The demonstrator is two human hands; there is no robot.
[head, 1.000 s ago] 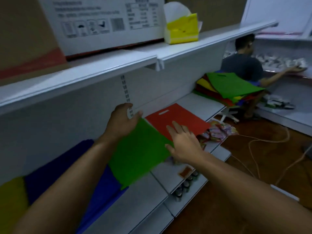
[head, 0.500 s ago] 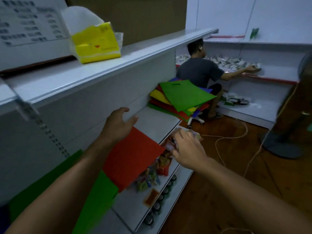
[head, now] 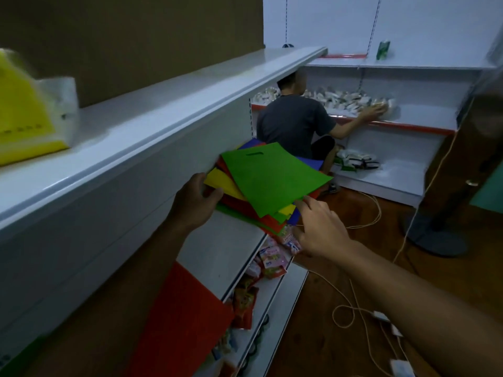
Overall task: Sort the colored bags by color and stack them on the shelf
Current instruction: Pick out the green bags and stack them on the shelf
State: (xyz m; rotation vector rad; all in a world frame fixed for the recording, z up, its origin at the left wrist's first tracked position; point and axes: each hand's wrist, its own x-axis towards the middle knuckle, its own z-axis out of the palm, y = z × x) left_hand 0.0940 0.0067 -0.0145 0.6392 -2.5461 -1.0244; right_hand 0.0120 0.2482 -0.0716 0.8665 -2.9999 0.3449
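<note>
The mixed pile of bags (head: 261,210) lies on the shelf (head: 217,248) directly ahead of both hands, fanned so its long edges run away from the person and up to the right. The top green bag (head: 275,175) lies flat with its cut-out handle at the far end and its near corner pointing between the hands.

The left hand (head: 194,202) is at the pile's left edge, thumb on the yellow bag (head: 221,182) that juts out there and fingers curled at the edge; whether they actually pinch it is hard to tell in the dim light. The right hand (head: 317,227) reaches in from the near right, fingers loosely spread, fingertips (head: 300,204) touching or just short of the green bag's near corner, holding nothing. Of the two, the right looks better placed to lift that top bag.

Counted by visible color in the pile: one green on top, at least one yellow, several red layers, blue at the far and near right edges, and another green at the bottom. Exact numbers cannot be read. Behind the left hand, under the forearm, one red bag (head: 185,317) lies alone on the same shelf.
</note>
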